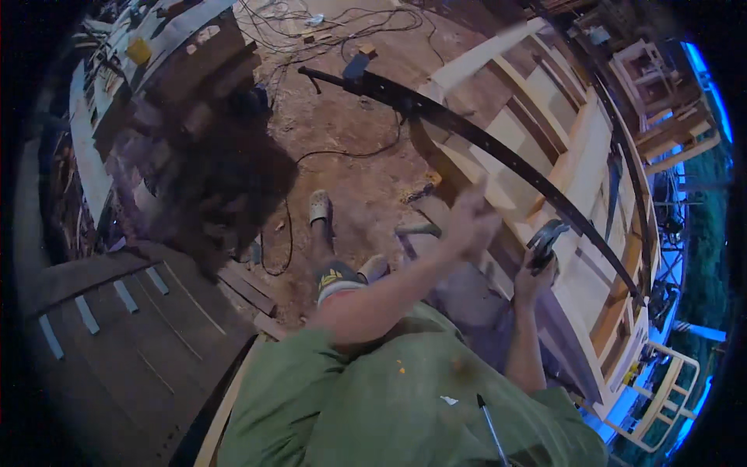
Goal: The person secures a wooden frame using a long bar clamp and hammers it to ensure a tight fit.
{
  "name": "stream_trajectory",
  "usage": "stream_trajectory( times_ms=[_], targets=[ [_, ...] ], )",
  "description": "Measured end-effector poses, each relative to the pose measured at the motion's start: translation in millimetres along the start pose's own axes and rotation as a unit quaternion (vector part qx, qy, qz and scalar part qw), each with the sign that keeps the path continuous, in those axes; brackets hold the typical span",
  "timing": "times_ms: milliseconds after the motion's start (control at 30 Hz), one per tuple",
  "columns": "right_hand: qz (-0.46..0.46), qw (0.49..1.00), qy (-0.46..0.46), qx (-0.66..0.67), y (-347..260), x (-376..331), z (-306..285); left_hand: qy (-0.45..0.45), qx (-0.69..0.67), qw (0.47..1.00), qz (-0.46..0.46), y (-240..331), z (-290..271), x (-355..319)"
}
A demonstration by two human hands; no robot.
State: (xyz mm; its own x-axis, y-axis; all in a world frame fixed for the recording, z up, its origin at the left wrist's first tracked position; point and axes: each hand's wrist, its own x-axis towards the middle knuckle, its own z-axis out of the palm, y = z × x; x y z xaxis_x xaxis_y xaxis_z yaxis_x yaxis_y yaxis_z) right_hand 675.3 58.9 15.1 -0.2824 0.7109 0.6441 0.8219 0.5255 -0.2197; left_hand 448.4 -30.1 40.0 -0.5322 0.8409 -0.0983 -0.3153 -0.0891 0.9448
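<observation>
Toward three o'clock in the view, the right hand (534, 282) has its fingers curled round a dark-and-silver hand tool (549, 232), just beside a long dark bar (482, 138) lying across a pale wooden frame (484, 58) from eleven to four o'clock. The left hand (473, 224), nearer the centre, is blurred; whether its fingers are clenched or loose I cannot tell.

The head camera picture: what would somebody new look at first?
Probably the long dark curved bar, sweeping across the pale wooden frame on the right. Then maybe the right hand, right of the middle, holding a dark tool with a shiny curved part, and the blurry left hand nearby. The big green shirt fills the bottom.
</observation>
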Motion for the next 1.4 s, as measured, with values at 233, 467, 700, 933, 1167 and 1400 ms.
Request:
stream_trajectory(
  times_ms=[233,467,700,933,1167,1400],
  targets=[
    [0.031,0.999,-0.033,0.025,-16.0,7.4,-6.1,0.201,0.052,0.969,-0.130,33.3,-49.3,31.0],
    [0.074,0.997,0.000,-0.039,-20.2,0.0,-5.3,0.161,0.047,0.973,-0.159,53.7,-29.0,50.5],
    [0.093,0.991,-0.080,0.059,-36.7,13.6,-12.9,0.223,0.055,0.962,-0.146,2.3,-54.3,80.7],
    [0.306,0.798,-0.315,0.412,-80.2,83.9,-51.3,0.039,-0.103,0.990,-0.090,16.1,-109.7,7.6],
    [-0.262,0.823,-0.500,0.061,-228.9,164.6,-42.9,0.343,-0.093,0.926,-0.125,-99.3,-220.4,-19.4],
    [-0.548,0.686,-0.464,-0.118,-357.2,173.9,-0.4,0.410,-0.103,0.895,-0.142,-182.5,-292.9,-116.2]
  ],
)
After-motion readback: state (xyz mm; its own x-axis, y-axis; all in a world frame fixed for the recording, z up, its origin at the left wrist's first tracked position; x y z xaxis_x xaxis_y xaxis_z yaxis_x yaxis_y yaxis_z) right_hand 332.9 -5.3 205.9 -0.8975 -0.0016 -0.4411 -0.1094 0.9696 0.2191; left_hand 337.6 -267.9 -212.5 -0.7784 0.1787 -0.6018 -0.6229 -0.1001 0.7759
